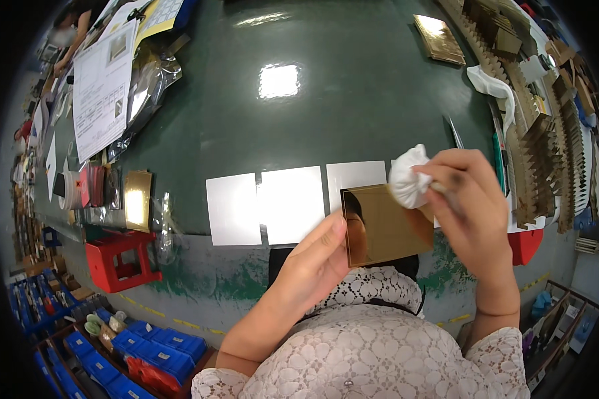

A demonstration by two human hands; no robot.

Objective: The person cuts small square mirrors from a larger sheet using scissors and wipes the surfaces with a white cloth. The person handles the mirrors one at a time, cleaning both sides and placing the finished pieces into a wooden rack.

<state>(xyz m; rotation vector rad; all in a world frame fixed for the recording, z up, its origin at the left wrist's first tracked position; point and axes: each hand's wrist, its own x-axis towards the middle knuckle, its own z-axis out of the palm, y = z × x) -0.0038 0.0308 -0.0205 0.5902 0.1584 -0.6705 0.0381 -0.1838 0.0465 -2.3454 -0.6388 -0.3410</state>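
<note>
My left hand (316, 256) holds a square gold mirror plate (387, 225) by its left edge, tilted up toward me over the table's near edge. My right hand (469, 199) grips a bunched white cloth (407, 178) and presses it against the plate's upper right corner. Behind the plate, three white square sheets (289, 203) lie in a row on the dark green table (299, 120).
A stack of gold plates (439, 38) lies at the far right, with racks of upright gold plates (546, 153) along the right edge. Printed papers (103, 86) and foil bags sit at the left. A red stool (118, 261) and blue bins (146, 349) stand below the table.
</note>
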